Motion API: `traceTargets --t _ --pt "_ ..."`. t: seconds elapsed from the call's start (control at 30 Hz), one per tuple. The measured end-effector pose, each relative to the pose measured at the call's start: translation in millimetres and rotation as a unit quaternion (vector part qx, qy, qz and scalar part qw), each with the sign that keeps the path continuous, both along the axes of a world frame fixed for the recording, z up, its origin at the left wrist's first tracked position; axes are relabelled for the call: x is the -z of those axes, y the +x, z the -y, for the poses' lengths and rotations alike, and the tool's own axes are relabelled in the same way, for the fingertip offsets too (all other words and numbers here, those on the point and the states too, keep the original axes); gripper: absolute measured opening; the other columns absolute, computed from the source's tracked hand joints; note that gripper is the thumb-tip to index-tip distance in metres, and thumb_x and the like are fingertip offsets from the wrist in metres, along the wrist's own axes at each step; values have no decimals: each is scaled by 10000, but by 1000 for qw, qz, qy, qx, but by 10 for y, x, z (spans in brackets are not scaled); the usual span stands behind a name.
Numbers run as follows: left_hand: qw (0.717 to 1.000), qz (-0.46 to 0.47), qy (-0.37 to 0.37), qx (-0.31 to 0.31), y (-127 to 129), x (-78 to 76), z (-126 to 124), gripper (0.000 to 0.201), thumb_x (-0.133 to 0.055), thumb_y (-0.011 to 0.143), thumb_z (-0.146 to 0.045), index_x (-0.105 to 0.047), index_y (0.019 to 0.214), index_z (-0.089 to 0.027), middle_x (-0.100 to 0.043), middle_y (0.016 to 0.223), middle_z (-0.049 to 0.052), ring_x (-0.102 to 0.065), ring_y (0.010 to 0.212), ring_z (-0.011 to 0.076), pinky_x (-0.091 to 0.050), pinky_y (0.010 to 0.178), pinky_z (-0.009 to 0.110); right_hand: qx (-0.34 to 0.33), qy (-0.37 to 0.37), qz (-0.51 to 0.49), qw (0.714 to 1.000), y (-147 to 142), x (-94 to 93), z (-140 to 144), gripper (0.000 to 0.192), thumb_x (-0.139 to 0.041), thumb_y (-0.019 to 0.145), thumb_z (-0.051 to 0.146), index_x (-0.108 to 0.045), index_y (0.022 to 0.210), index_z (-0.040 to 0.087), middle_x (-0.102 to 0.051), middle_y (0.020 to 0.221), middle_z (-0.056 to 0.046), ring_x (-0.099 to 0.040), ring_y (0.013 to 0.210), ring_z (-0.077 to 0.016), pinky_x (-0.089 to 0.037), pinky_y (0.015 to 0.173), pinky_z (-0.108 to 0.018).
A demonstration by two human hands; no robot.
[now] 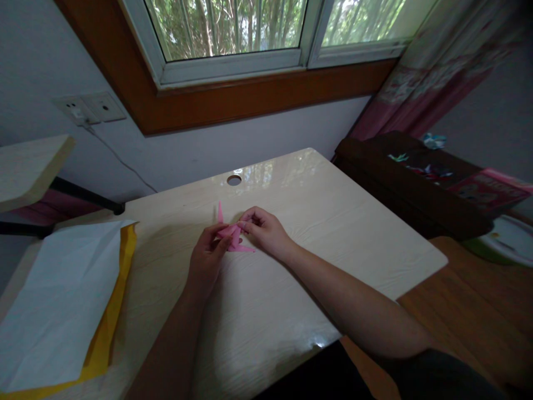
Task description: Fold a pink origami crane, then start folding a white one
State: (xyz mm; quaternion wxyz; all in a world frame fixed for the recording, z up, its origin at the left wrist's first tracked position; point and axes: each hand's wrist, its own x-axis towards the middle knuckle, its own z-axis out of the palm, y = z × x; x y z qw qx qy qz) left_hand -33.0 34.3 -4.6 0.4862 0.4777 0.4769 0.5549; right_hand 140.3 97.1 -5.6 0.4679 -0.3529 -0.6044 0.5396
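A small pink folded paper figure (232, 236) is held just above the pale wooden desk (333, 222), near its middle. My left hand (206, 258) grips it from the left, thumb and fingers pinching its body. From the right, my right hand (264, 230) pinches the same paper with its fingertips. One thin pink point sticks up behind the hands and another juts out below them to the right. The middle of the figure is hidden by my fingers.
White paper sheets (54, 300) lie on a yellow sheet (109, 322) at the desk's left end. A cable hole (234, 180) sits near the far edge. A dark cabinet (412, 183) with a pink box (487, 191) stands at the right, a window behind.
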Motion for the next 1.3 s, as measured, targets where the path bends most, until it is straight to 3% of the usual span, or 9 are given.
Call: traceTargets --t 0.43,0.73,1.3 --pt "1000 -17 9 -21 15 -20 12 338 -769 832 -377 -639 1100 -219 -741 998 35 -760 819 180 -595 819 306 -10 -14 -41 999 -23 -28 34 221 -734 848 383 -610 873 202 -659 759 7 -621 694 -136 -484 656 -268" --pt "999 -20 15 -35 26 -19 28 318 -762 837 -374 -642 1089 -220 -738 985 40 -749 882 192 -584 856 330 -3 -28 -80 996 -44 43 8 360 -774 802 366 -571 1068 233 -678 800 22 -644 701 -136 -504 679 -277" --pt "992 -90 45 -73 7 -73 40 239 -677 901 -415 -697 1019 -208 -711 938 33 -660 816 150 -530 719 248 9 -11 -66 998 -41 30 24 315 -776 800 332 -591 1038 243 -671 820 29 -608 703 -131 -460 672 -274"
